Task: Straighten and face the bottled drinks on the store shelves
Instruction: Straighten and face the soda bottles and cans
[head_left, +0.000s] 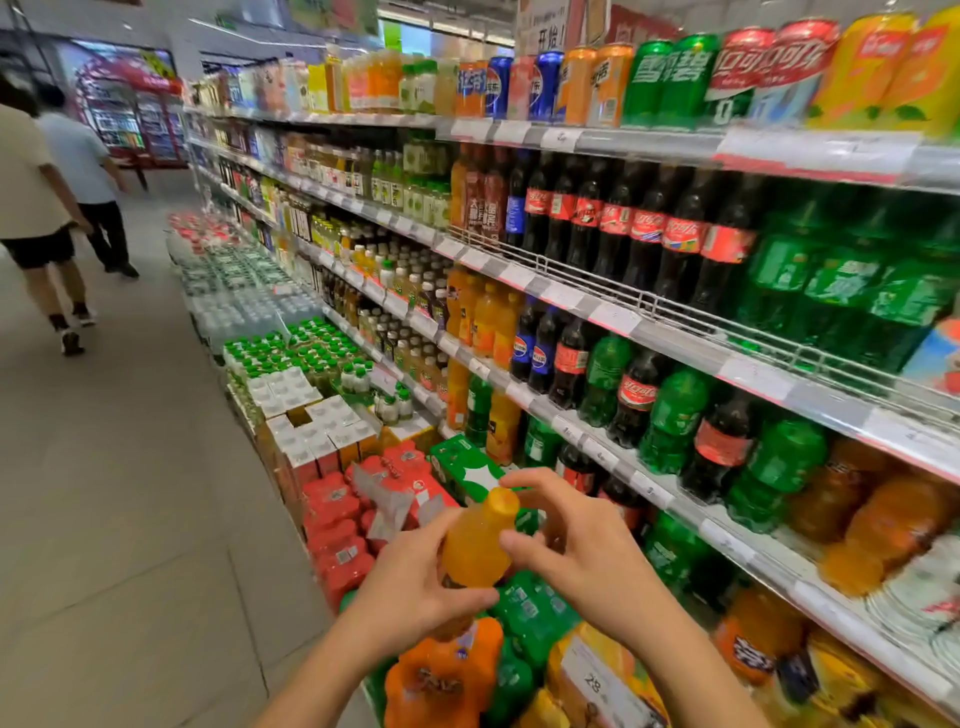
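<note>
Left hand (410, 582) grips the orange bottle (478, 545), neck tilted toward 1 o'clock; right hand (576, 540) fingers (524, 480) loosely spread, touching its cap, shelves (613, 317) at 2 o'clock.

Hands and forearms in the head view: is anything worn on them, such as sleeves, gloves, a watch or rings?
Nothing worn shows. The left hand and right hand are bare, with no gloves, and no rings can be made out on the fingers in view. Both forearms are bare down to the frame's lower edge, with no sleeve cuff, watch or band at either wrist. The fingernails look short and unpainted.
</note>
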